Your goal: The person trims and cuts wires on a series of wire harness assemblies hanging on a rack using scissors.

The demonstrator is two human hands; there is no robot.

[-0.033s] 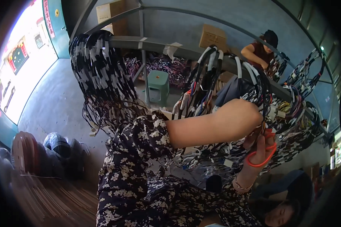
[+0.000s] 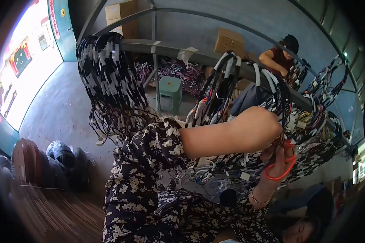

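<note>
My left hand (image 2: 261, 125) reaches across to the right, bent at the wrist. It is closed at a bundle of dark hanging cables (image 2: 283, 107), with its fingertips mostly hidden behind the hand. Just below it, my right hand (image 2: 276, 164) holds red-handled scissors (image 2: 273, 178), one handle loop standing out around its fingers. The scissors' blades are hidden by the hands and cables. White and black sleeved cables (image 2: 227, 67) hang over the rail beside my left hand.
A grey metal rail (image 2: 174, 50) carries a thick bunch of black-and-white cables (image 2: 105, 69) at left. Behind stand a green stool (image 2: 169, 91) and a cardboard box (image 2: 229, 40). One person (image 2: 278, 60) works at far right, another (image 2: 300, 231) is low right. Reels (image 2: 26, 162) sit lower left.
The view has shifted very slightly, so the rail and cables sit a little further right. Both hands keep their places at the cables.
</note>
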